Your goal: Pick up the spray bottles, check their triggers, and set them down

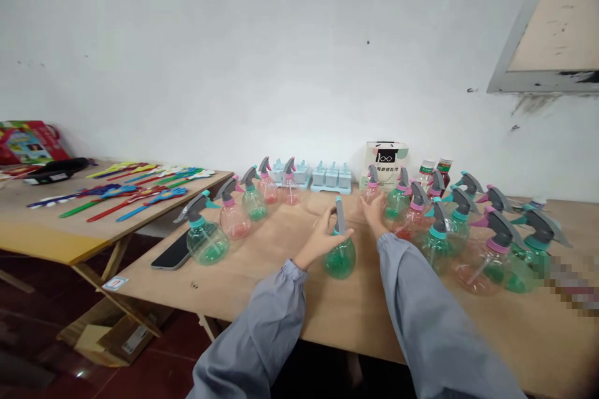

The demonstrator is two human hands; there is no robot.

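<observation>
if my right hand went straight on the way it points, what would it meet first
Most likely the pink-collared spray bottle in front of the right hand; whether they touch is hard to tell.

We cannot see well the neck of the green spray bottle (pixel 340 264), because the left hand (pixel 321 240) covers it. The right hand (pixel 374 209) hides the lower body of a pink spray bottle (pixel 372 176). A smartphone (pixel 168 254) lies partly behind another green bottle (pixel 208 248). The left edge cuts the red box (pixel 35 141); at right, coarse squares blur an object (pixel 573 285).
</observation>
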